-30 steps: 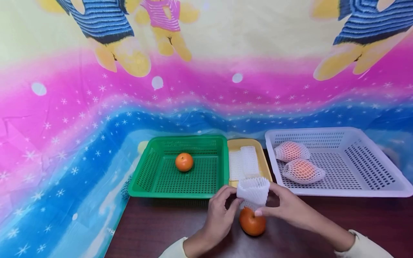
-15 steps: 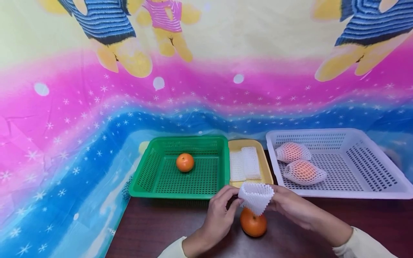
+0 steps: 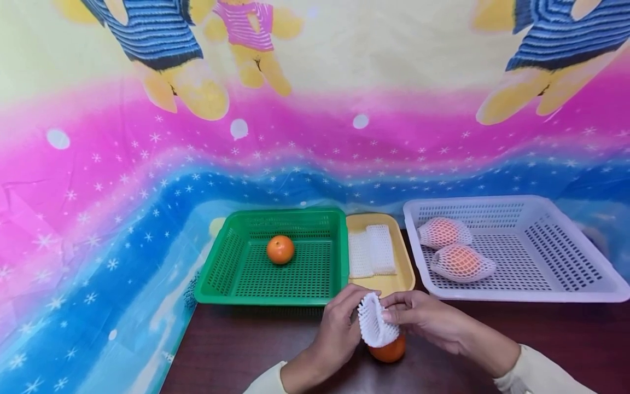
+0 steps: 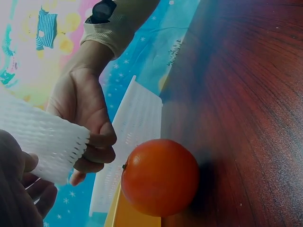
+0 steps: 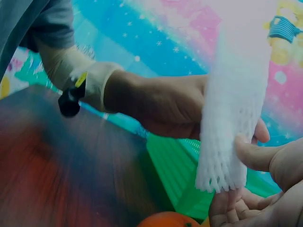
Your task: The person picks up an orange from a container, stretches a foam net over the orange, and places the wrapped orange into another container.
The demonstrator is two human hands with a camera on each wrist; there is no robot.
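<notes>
Both hands hold a white foam net sleeve by its sides, over an orange on the dark table. My left hand grips its left side, some fingers hidden behind the net. On the right, my right hand pinches the rim between thumb and fingers. The sleeve's mouth is spread and tilted towards the head camera, covering the orange's top in that view. From the left wrist, the orange shows apart from the sleeve. The right wrist view has the right thumb against the netting.
A green basket with one orange stands back left. Beside it, a yellow tray carries flat foam sleeves. The white basket at right contains two netted fruits. A printed cloth hangs behind.
The right hand let go of the sleeve's lower part and now pinches its rim further left. The sleeve has come down and tilted, its mouth turned towards the head camera. The orange stays put.
</notes>
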